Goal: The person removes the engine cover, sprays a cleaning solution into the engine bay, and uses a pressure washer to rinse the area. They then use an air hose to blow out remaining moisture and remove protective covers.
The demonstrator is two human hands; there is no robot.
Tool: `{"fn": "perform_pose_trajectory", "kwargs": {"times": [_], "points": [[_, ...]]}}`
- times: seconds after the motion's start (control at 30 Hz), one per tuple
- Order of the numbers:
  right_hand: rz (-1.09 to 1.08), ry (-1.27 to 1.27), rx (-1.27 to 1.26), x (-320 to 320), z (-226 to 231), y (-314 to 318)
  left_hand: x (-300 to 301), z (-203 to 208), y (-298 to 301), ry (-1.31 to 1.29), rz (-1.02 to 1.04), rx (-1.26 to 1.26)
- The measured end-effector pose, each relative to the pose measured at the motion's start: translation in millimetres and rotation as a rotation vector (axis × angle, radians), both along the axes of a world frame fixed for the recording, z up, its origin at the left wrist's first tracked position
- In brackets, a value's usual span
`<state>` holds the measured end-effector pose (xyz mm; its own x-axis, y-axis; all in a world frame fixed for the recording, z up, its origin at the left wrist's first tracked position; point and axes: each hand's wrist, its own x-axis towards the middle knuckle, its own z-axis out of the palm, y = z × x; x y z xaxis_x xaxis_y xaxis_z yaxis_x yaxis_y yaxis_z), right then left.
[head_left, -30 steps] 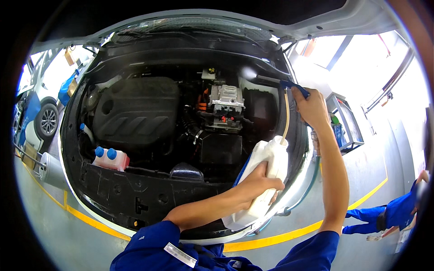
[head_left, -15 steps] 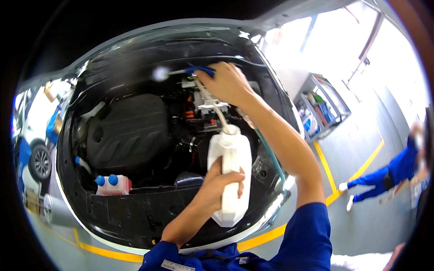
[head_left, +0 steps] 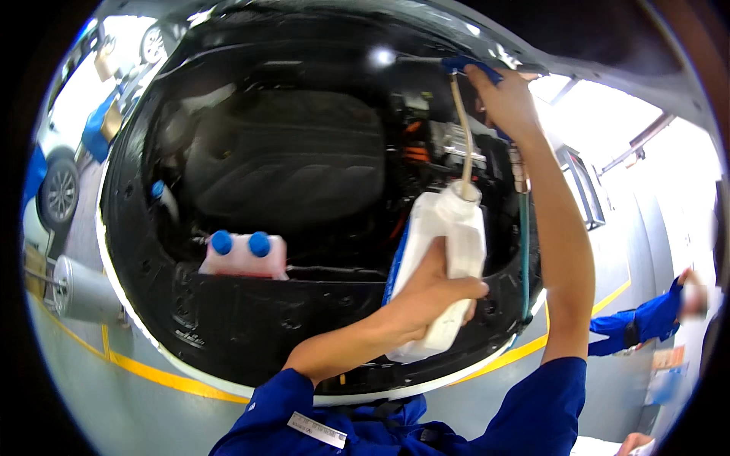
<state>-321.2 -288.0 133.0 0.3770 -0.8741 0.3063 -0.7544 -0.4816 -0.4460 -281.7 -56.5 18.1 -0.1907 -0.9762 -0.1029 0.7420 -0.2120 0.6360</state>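
My left hand [head_left: 435,298] is wrapped round the handle of a white plastic jug [head_left: 470,247], held tilted over the front right of the engine bay. At the far right of the bay, my right hand [head_left: 511,105] grips a blue spray gun [head_left: 461,63]. The gun's thin nozzle points left, with a bright white spot at its tip. From the gun, a pale suction tube [head_left: 462,121] runs down into the jug's open neck. A teal hose [head_left: 525,251] hangs below my right hand, beside the forearm.
A black engine cover [head_left: 289,156] fills the middle of the bay. In front of it sits a pinkish tank [head_left: 245,262] with two blue caps. Another person in blue [head_left: 646,319] is at the right. A grey cylinder [head_left: 85,290] and a car wheel [head_left: 61,196] are at the left.
The view has shifted, so the bay sits differently in the picture. The nozzle still points left, and both hands keep their holds on the jug and gun.
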Motion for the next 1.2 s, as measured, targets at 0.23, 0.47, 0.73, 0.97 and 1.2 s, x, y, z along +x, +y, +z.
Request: {"fn": "perform_pose_trajectory", "kwargs": {"times": [0.23,0.47,0.73,0.97,1.2], "points": [[0.098,0.024,-0.111,148.8,-0.4,62.1,108.7,5.9,61.6,-0.217,0.048,0.028],[0.213,0.011,-0.061,267.7,-3.8,105.8,189.7,5.9,109.6,-0.214,0.162,0.060],[0.422,0.008,0.044,338.9,-4.3,140.8,230.2,6.5,138.0,-0.229,0.247,0.080],[0.413,0.076,-0.029,347.0,-23.2,138.0,232.5,2.9,135.3,-0.157,0.267,0.068],[0.508,0.093,-0.069,343.3,-47.7,137.1,207.3,-4.0,122.3,-0.109,0.285,0.055]]}}
